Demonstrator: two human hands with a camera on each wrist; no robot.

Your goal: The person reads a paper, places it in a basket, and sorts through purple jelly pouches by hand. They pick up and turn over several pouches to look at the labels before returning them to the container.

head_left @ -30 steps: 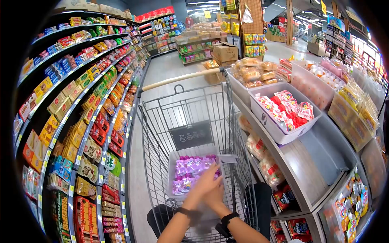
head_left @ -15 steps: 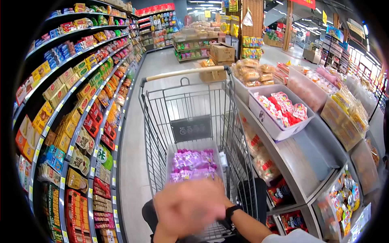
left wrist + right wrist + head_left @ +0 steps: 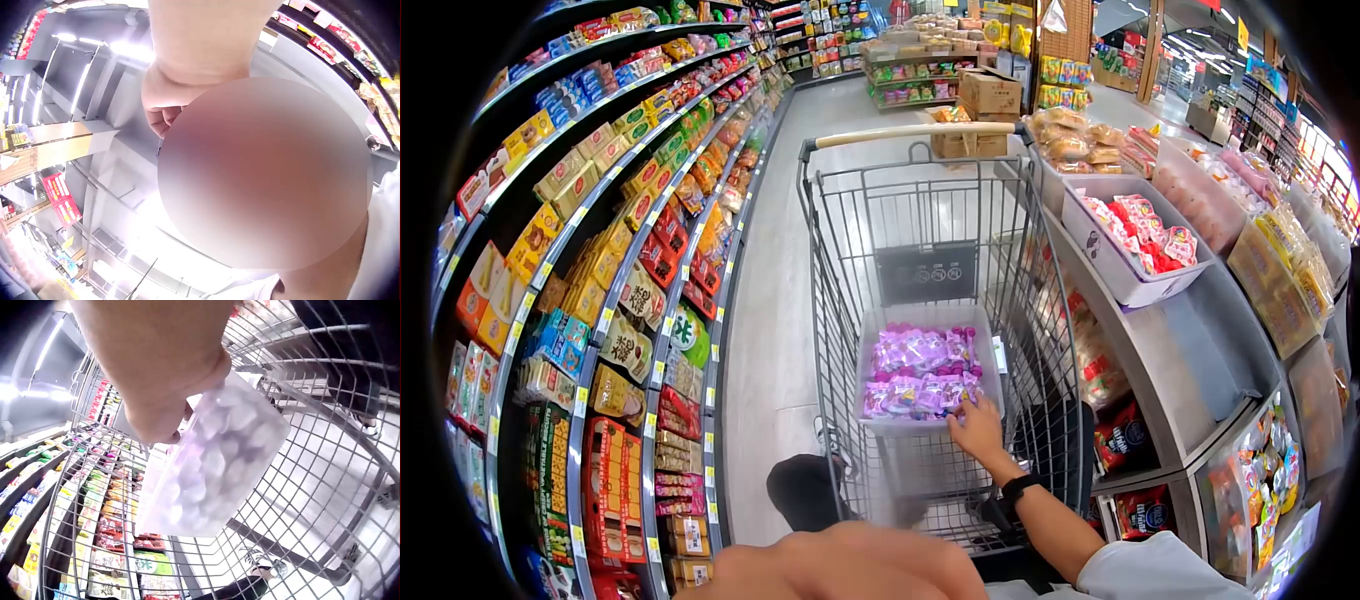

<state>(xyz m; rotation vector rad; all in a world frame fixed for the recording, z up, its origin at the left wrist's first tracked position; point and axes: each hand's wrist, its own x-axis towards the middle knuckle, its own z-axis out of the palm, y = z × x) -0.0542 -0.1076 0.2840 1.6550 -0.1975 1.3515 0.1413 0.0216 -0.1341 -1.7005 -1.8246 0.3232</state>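
Observation:
A translucent plastic bin of purple-wrapped packets sits inside a wire shopping cart. At its near right corner, my right hand grips the rim, fingertips over the inside edge by the packets. In the right wrist view, the right hand has its curled fingers at the rim of the bin, partly hidden behind the wrist. My left hand is raised close to the head camera, blurred and cut off below. Its fingers curl inward in the left wrist view, close beside a blurred-out face, and nothing shows in them.
Snack shelves line the left side. At right, a display counter carries a bin of red-and-white packets and other bins of goods. Cardboard boxes stand beyond the cart. My leg is beside the cart.
My left hand has come away from the bin, back and up toward the head. The right hand has stayed at the bin's near right side. The head view has shifted, moving the cart rightward in it.

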